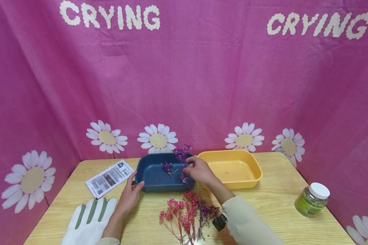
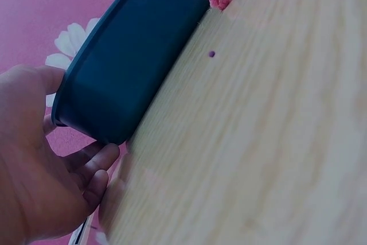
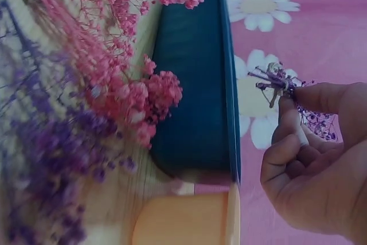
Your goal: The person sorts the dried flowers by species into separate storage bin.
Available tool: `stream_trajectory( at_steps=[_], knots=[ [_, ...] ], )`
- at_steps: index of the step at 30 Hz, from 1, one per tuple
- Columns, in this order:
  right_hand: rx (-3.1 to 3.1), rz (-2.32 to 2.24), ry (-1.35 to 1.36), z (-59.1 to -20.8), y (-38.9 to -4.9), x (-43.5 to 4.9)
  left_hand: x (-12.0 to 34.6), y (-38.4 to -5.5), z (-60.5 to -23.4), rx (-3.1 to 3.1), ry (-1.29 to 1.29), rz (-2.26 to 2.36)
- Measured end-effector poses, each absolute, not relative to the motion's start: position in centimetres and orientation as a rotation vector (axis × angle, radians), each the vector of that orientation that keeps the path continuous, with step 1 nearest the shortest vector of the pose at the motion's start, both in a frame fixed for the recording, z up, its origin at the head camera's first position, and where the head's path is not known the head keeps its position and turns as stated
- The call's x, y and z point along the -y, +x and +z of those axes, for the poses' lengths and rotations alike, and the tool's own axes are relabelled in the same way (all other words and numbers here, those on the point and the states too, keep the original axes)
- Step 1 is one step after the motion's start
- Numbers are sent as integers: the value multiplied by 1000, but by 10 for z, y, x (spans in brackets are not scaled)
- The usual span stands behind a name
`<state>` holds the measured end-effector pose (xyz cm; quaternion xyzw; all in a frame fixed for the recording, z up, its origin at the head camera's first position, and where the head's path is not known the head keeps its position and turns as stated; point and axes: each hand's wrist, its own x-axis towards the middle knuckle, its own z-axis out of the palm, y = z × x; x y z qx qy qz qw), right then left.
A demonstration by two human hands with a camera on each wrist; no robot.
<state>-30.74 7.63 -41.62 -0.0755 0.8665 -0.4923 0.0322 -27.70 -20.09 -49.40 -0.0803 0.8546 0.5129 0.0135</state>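
My left hand (image 1: 130, 196) grips the left end of a dark blue plastic tub (image 1: 164, 187), thumb at the rim and fingers around the outer wall. Above the tub's right end, my right hand (image 1: 201, 172) pinches a purple dried flower sprig (image 1: 182, 154) by its stems between thumb and fingertips. The right wrist view shows the cut stem ends of this sprig (image 3: 275, 80) poking out past the fingertips. Another purple sprig (image 1: 167, 166) lies on the tub's floor. In front of the tub are pink dried flowers (image 1: 188, 207) and a purple bunch (image 1: 206, 213) beside them.
A yellow tub (image 1: 243, 184) stands right of the blue one. At the left lie a white printed packet (image 1: 109, 178) and a white glove with green stripes (image 1: 89, 221). A lidded jar (image 1: 312, 200) is at the right edge. A pink curtain (image 1: 184, 78) hangs behind the table.
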Motion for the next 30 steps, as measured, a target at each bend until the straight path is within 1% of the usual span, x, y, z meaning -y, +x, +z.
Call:
stream_trajectory(
  at_steps=[9,14,18,23,26,30],
  knots=[
    [-2881,-1169,-151,-416,-332,-47,201,-277,-495,-2671,-245,1605],
    [-2912,-1100,-115,-418,-341,-41,202,-277,-497,-2672,-244,1610],
    [-2915,-1076,-95,-419,-342,-41,201,-276,-496,-2679,-225,1618],
    [-2876,-1204,-170,-415,-336,-47,200,-274,-495,-2711,-196,1623],
    [-2771,-1368,-261,-414,-328,-53,200,-274,-495,-2716,-198,1620],
    [-2640,-1528,-301,-414,-316,-64,200,-275,-496,-2703,-208,1628]
  ],
)
